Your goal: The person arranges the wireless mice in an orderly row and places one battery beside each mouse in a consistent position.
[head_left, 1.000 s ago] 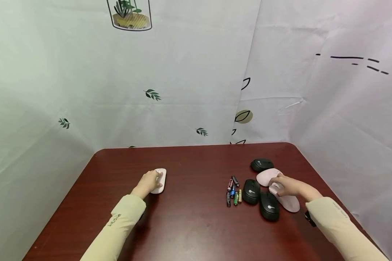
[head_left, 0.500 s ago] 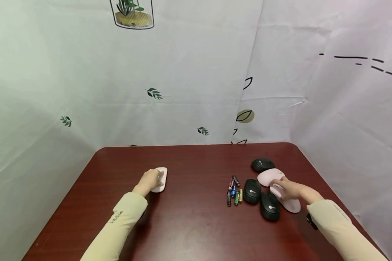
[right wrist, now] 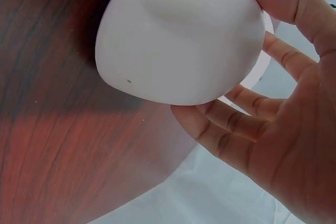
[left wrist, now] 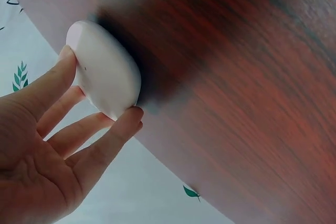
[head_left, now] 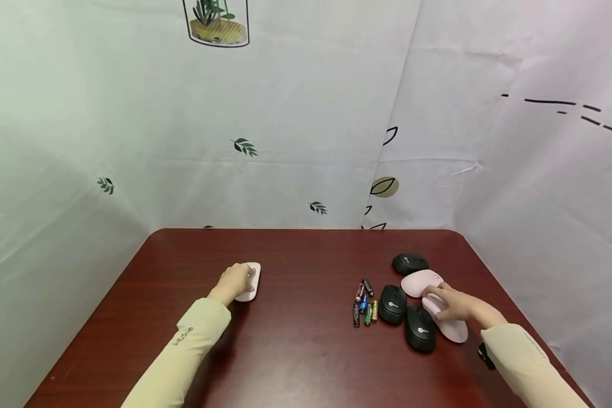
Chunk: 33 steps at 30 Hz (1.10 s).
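Left hand (head_left: 233,283) pinches a white mouse (left wrist: 105,64), low and left of centre in the head view; right hand (head_left: 458,304) grips a pink mouse (right wrist: 181,40), lower right, just beside a black mouse (head_left: 420,330)!

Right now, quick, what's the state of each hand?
Left hand: holding a white, rounded computer mouse.
Right hand: holding a pale pink, rounded computer mouse.

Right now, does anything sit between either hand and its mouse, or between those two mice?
Nothing visible separates the left hand from the white mouse or the right hand from the nearer pale pink mouse; fingers touch both. Between those mice lie the batteries and two black mice.
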{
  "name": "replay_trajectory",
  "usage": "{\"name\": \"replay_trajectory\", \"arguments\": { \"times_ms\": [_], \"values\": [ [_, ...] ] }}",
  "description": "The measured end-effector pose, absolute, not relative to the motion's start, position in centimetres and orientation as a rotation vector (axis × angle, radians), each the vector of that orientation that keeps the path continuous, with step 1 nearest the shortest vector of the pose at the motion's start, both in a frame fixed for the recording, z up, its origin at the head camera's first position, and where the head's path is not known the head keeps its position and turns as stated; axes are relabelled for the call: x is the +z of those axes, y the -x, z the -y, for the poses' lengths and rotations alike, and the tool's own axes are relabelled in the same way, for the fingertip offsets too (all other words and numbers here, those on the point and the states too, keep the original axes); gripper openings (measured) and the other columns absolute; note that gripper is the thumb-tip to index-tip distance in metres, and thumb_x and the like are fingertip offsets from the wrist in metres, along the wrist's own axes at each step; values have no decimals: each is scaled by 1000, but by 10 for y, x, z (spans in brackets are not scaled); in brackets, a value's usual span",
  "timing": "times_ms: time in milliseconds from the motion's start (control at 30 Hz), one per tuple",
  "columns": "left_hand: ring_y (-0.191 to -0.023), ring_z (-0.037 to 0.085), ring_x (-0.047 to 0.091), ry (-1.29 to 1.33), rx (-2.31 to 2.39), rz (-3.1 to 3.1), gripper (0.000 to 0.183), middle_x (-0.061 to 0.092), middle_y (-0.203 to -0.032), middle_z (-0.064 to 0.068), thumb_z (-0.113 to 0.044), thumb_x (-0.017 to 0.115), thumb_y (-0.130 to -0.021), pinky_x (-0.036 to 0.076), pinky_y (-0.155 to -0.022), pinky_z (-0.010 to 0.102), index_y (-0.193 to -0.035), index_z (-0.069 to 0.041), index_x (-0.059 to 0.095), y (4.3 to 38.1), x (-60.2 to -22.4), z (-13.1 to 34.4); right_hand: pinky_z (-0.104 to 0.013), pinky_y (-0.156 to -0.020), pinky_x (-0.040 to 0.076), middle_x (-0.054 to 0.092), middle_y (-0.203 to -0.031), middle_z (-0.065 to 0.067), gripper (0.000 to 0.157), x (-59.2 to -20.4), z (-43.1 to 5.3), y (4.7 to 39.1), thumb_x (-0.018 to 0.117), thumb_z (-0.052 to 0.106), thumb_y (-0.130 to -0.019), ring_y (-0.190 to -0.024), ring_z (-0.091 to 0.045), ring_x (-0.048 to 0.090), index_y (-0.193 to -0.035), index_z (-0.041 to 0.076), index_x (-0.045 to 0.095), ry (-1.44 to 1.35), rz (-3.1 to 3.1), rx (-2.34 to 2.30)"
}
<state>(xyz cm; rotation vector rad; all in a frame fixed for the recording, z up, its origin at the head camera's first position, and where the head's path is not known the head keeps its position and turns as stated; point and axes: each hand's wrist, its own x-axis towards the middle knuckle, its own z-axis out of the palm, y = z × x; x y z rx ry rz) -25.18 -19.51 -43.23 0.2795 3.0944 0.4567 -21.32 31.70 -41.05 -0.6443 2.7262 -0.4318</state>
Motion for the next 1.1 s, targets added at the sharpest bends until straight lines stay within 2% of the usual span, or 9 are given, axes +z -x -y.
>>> {"name": "replay_trajectory", "arguments": {
  "times_ms": [267, 500, 933, 1100],
  "values": [
    [-89, 37, 64, -319, 459, -3103, 28, 69, -95, 17, -9, 82, -68, 50, -77, 45, -91, -1, 69, 252, -432, 195, -42, -67, 45, 51, -98, -18, 36, -403, -313, 215, 69, 11, -73, -79, -26, 52, -105, 11, 52, 631, -2823, -378],
    [-91, 37, 62, -249, 445, -3064, 32, 66, -96, 18, -6, 83, -67, 51, -77, 44, -91, 2, 64, 254, -429, 187, -43, -62, 46, 50, -95, -19, 40, -389, -299, 222, 68, 15, -75, -73, -27, 52, -111, 7, 52, 604, -2874, -404],
    [-86, 33, 64, -198, 382, -3041, 32, 67, -95, 19, -3, 83, -66, 52, -74, 42, -92, 4, 65, 263, -421, 181, -46, -66, 46, 50, -104, -27, 46, -366, -264, 249, 67, 18, -80, -81, -31, 54, -119, -1, 51, 658, -2910, -423],
    [-88, 34, 63, -166, 410, -3025, 33, 67, -97, 19, -3, 82, -67, 52, -75, 42, -94, 4, 65, 262, -421, 183, -53, -75, 46, 51, -115, -29, 43, -364, -249, 259, 67, 15, -81, -97, -40, 55, -117, -3, 53, 747, -2958, -461]
  ]
}}
